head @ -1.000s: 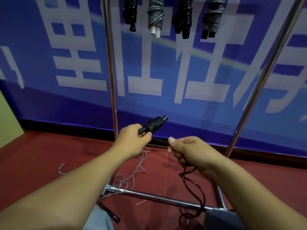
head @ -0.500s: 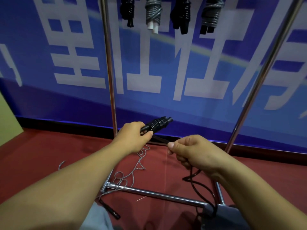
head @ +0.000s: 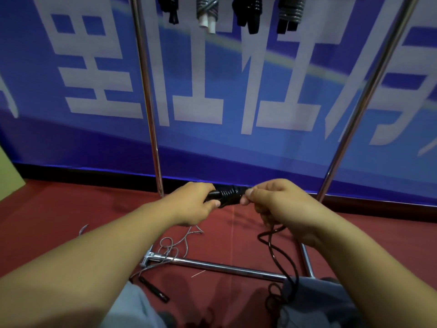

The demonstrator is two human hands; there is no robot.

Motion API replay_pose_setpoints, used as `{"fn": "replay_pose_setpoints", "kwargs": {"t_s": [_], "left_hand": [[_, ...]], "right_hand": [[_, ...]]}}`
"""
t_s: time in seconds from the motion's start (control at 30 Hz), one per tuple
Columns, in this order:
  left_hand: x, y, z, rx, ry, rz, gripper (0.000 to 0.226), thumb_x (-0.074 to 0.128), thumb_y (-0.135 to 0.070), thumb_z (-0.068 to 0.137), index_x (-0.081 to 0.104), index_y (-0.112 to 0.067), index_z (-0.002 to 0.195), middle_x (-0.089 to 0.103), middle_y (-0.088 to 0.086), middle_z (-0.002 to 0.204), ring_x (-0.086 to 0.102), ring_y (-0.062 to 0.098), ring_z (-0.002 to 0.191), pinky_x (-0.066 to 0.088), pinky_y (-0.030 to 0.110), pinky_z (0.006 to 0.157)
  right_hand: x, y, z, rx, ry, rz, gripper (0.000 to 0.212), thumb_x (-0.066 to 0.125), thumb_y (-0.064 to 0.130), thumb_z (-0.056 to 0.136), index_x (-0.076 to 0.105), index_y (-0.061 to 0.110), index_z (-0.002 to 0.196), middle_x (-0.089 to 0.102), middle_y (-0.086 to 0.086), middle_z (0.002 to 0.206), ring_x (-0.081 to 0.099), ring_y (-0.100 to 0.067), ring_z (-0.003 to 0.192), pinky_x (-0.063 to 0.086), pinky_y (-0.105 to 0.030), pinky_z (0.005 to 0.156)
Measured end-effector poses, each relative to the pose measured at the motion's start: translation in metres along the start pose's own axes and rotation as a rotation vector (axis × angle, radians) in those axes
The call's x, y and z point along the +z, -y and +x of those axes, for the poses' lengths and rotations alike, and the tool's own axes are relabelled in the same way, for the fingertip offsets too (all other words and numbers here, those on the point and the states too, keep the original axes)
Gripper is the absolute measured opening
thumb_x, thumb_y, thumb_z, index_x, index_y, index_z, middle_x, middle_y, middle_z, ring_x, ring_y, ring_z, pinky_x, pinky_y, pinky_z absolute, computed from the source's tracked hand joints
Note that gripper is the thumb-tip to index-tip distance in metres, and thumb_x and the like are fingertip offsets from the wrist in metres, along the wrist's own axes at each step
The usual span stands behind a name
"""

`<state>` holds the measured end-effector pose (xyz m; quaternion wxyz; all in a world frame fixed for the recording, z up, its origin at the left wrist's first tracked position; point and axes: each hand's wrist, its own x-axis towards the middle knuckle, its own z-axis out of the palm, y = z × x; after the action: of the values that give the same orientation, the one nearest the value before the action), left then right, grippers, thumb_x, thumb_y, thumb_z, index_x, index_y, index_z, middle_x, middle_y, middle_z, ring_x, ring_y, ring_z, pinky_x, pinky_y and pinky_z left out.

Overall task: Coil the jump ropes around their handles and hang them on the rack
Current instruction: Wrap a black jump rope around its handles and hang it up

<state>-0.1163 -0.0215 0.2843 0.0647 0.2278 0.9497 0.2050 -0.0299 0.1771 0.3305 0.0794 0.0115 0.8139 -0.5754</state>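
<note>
Your left hand (head: 192, 204) grips the black jump rope handles (head: 228, 195), fingers curled round their near end, holding them roughly level in front of the rack's left upright (head: 147, 98). Black cord is already wound in tight turns round the middle of the handles. Your right hand (head: 276, 202) pinches the black cord (head: 277, 250) between thumb and forefinger right at the far end of the winding; both hands sit close together, with only the coiled section between them. From your right hand the loose cord drops in wavy loops to your right knee (head: 319, 301), crossing the rack's base bar (head: 227, 267).

On the red floor (head: 59, 214), a grey jump rope (head: 173, 247) lies tangled across the left end of the base bar, one black handle (head: 153, 290) of it resting beside your left knee. Four coiled ropes (head: 230, 10) hang at the top edge between the two uprights, only their lower ends visible. Behind the rack stands a blue banner (head: 272, 91) with large white characters.
</note>
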Motion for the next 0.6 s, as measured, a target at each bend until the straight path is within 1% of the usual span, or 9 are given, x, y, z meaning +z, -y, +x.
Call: {"fn": "replay_pose_setpoints", "kwargs": {"t_s": [0.1, 0.2, 0.3, 0.33, 0.4, 0.47, 0.53, 0.6], "left_hand": [[0.001, -0.005, -0.003, 0.037, 0.067, 0.019, 0.011, 0.058, -0.039, 0.098, 0.059, -0.028, 0.097, 0.065, -0.001, 0.087, 0.063, 0.018, 0.077, 0.053, 0.039, 0.073], [0.002, -0.012, -0.007, 0.065, 0.141, 0.041, 0.015, 0.057, -0.039, 0.097, 0.063, -0.026, 0.103, 0.067, -0.001, 0.090, 0.065, 0.019, 0.080, 0.055, 0.037, 0.076], [0.002, -0.016, -0.009, 0.086, 0.206, 0.058, 0.018, 0.057, -0.040, 0.096, 0.064, -0.027, 0.106, 0.067, -0.001, 0.093, 0.065, 0.020, 0.084, 0.055, 0.038, 0.079], [0.003, -0.017, -0.010, 0.097, 0.223, 0.069, 0.017, 0.056, -0.040, 0.096, 0.063, -0.027, 0.104, 0.067, -0.002, 0.092, 0.064, 0.020, 0.083, 0.055, 0.038, 0.078], [0.003, -0.019, -0.010, 0.122, 0.244, 0.088, 0.012, 0.056, -0.040, 0.096, 0.059, -0.029, 0.093, 0.065, -0.003, 0.086, 0.063, 0.019, 0.079, 0.052, 0.034, 0.071], [0.003, -0.023, -0.013, 0.140, 0.262, 0.095, 0.017, 0.056, -0.039, 0.097, 0.053, -0.031, 0.082, 0.062, -0.004, 0.081, 0.060, 0.016, 0.073, 0.044, 0.029, 0.063], [0.001, -0.027, -0.015, 0.170, 0.267, 0.106, 0.021, 0.057, -0.039, 0.097, 0.049, -0.032, 0.078, 0.062, -0.004, 0.083, 0.060, 0.016, 0.074, 0.044, 0.029, 0.064], [0.000, -0.031, -0.018, 0.202, 0.270, 0.092, 0.018, 0.057, -0.039, 0.096, 0.052, -0.032, 0.080, 0.064, -0.002, 0.088, 0.062, 0.018, 0.079, 0.050, 0.031, 0.069]], "right_hand": [[-0.002, 0.001, 0.003, 0.033, -0.047, 0.064, 0.028, 0.053, 0.016, 0.100, 0.072, 0.006, 0.081, 0.039, 0.007, 0.049, 0.035, -0.008, 0.042, 0.032, -0.024, 0.048], [-0.004, 0.000, 0.005, 0.082, -0.057, 0.121, 0.030, 0.054, 0.019, 0.100, 0.072, 0.009, 0.078, 0.038, 0.008, 0.050, 0.033, -0.007, 0.042, 0.031, -0.021, 0.046], [-0.004, -0.001, 0.006, 0.147, -0.045, 0.184, 0.028, 0.054, 0.024, 0.101, 0.072, 0.008, 0.085, 0.033, 0.008, 0.050, 0.030, -0.007, 0.041, 0.029, -0.021, 0.044], [-0.005, 0.000, 0.006, 0.166, -0.042, 0.208, 0.027, 0.054, 0.023, 0.101, 0.071, 0.007, 0.088, 0.032, 0.008, 0.051, 0.028, -0.007, 0.041, 0.028, -0.022, 0.046], [-0.006, 0.000, 0.007, 0.197, -0.026, 0.254, 0.024, 0.054, 0.021, 0.101, 0.070, 0.004, 0.092, 0.029, 0.008, 0.051, 0.025, -0.007, 0.042, 0.025, -0.024, 0.048], [-0.007, -0.001, 0.009, 0.222, -0.003, 0.284, 0.021, 0.054, 0.018, 0.100, 0.068, 0.004, 0.093, 0.028, 0.008, 0.052, 0.023, -0.007, 0.043, 0.024, -0.022, 0.045], [-0.008, -0.004, 0.013, 0.222, 0.001, 0.277, 0.021, 0.054, 0.017, 0.100, 0.069, 0.003, 0.092, 0.031, 0.007, 0.053, 0.026, -0.007, 0.043, 0.026, -0.021, 0.043], [-0.010, -0.008, 0.017, 0.182, -0.040, 0.158, 0.024, 0.056, 0.020, 0.100, 0.072, 0.005, 0.088, 0.037, 0.006, 0.054, 0.032, -0.009, 0.045, 0.030, -0.023, 0.045]]}}
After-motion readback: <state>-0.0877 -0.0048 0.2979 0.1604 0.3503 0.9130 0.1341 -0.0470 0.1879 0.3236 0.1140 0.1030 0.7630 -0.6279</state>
